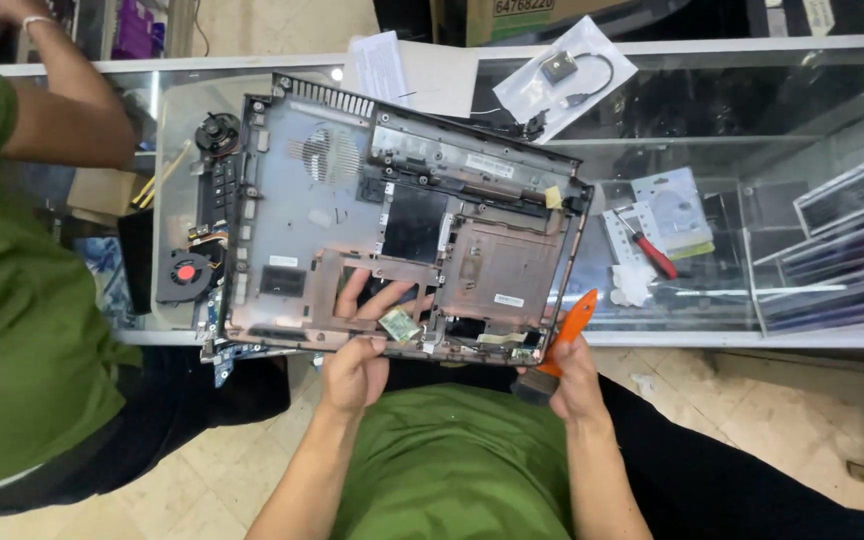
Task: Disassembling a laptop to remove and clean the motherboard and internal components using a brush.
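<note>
The left hand (357, 372) grips the near edge of an upturned laptop base shell (392, 215), its fingers (372, 298) pushed up through an open bay and clenched on the frame beside a small green circuit card (400, 324); the right hand (574, 382) is closed around an orange pry tool (572, 325) whose tip meets the shell's near right corner, though whether it sits inside the seam or only against it is hard to make out from this angle. The shell lies tilted across the glass desk (752, 335), its near edge overhanging towards the person's lap; a slip of the left grip could likely let it slide off, and a hard twist of the tool could crack the thin plastic rim or snap a clip; the loose green card might also be knocked free by the fingers next to it. To the left, just beside the shell, lie a black fan with a red hub (185, 271) and another fan (218, 132); a co-worker's arm (62, 110) in a green sleeve stands close there, so room is tight on that side. To the right a red-handled screwdriver (649, 250) and a disc sleeve (677, 210) lie well apart, leaving open glass between.
</note>
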